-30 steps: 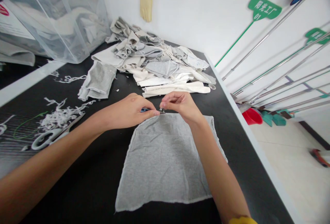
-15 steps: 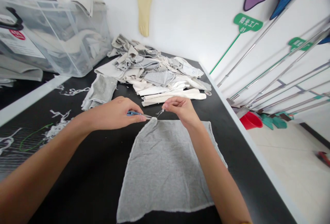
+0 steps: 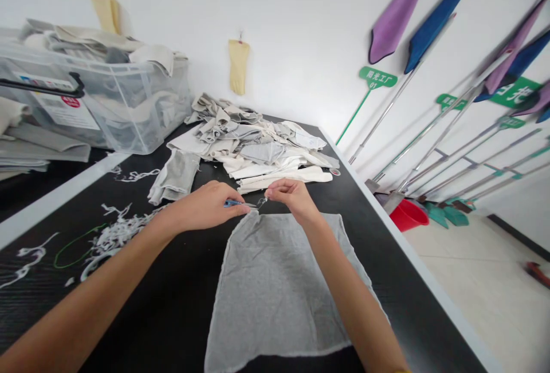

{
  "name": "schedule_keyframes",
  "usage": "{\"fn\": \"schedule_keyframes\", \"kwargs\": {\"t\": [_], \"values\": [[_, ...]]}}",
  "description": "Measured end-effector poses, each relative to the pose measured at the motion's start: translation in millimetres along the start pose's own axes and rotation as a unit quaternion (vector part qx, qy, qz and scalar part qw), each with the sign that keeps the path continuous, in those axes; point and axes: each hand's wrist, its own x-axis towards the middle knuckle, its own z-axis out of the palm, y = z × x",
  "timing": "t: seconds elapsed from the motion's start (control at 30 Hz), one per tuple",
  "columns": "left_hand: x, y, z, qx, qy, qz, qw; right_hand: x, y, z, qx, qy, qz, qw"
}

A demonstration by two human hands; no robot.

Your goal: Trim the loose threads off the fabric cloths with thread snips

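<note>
A grey cloth piece lies spread on the black table, its far left corner bunched up. At that corner my left hand is closed around small blue thread snips, whose metal tips meet the cloth's edge. Just to the right, my right hand pinches loose white thread between thumb and fingertips. The thread hangs close to the snips' tips; whether it still joins the cloth I cannot tell. My right forearm crosses over the cloth's right side.
Behind my hands lies a heap of grey and cream cloth pieces. A clear plastic bin full of cloth stands at the back left. Thread scraps litter the table's left. Mops and a red bucket are beyond the right edge.
The camera has tilted up, showing more of the wall and bin. Both hands stay at the cloth's far left corner, and the right still pinches the thread.
</note>
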Motion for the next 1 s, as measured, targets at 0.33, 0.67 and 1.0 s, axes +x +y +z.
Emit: {"fn": "schedule_keyframes", "kwargs": {"t": [0.33, 0.67, 1.0], "values": [[14.4, -7.1, 19.9, 0.034, 0.001, -0.004, 0.999, -1.6, -2.5, 0.6, 0.007, -0.005, -0.002, 1.000], [8.6, -1.2, 1.3, 0.060, 0.001, -0.029, 0.998, 1.9, 0.6, -3.3, 0.007, 0.000, -0.006, 1.000], [18.3, -10.0, 18.7, 0.052, -0.016, -0.010, 0.998, 2.0, 2.1, -3.5, 0.013, -0.011, -0.004, 1.000]]}}
